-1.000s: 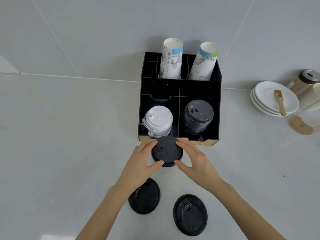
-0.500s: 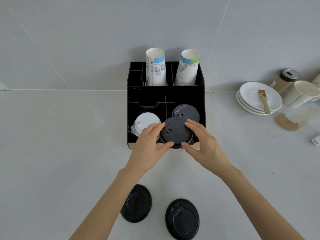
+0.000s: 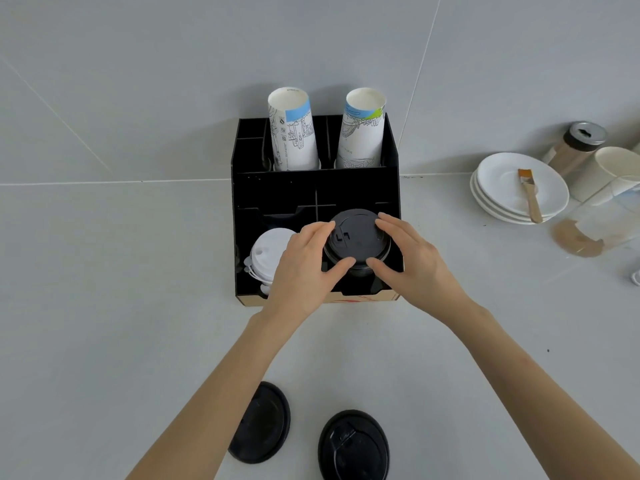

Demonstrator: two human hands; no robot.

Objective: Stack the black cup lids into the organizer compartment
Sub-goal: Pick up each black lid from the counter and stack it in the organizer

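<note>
A black cup lid (image 3: 358, 235) sits on top of the black lid stack in the front right compartment of the black organizer (image 3: 277, 192). My left hand (image 3: 304, 271) grips its left rim and my right hand (image 3: 412, 261) grips its right rim, thumbs at the front edge. The stack under it is mostly hidden by my fingers. Two more black lids lie flat on the counter near me, one (image 3: 259, 422) partly under my left forearm, the other (image 3: 354, 446) to its right.
White lids (image 3: 268, 251) fill the front left compartment. Two paper cup stacks (image 3: 294, 133) (image 3: 362, 133) stand in the organizer's back row. At the right are stacked white plates (image 3: 502, 188) with a brush (image 3: 530, 194), a brown shaker (image 3: 575, 147) and a white cup (image 3: 609, 171).
Both hands carried the black lid from the counter in front of the organizer up and right, onto the black lid stack in the front right compartment.
</note>
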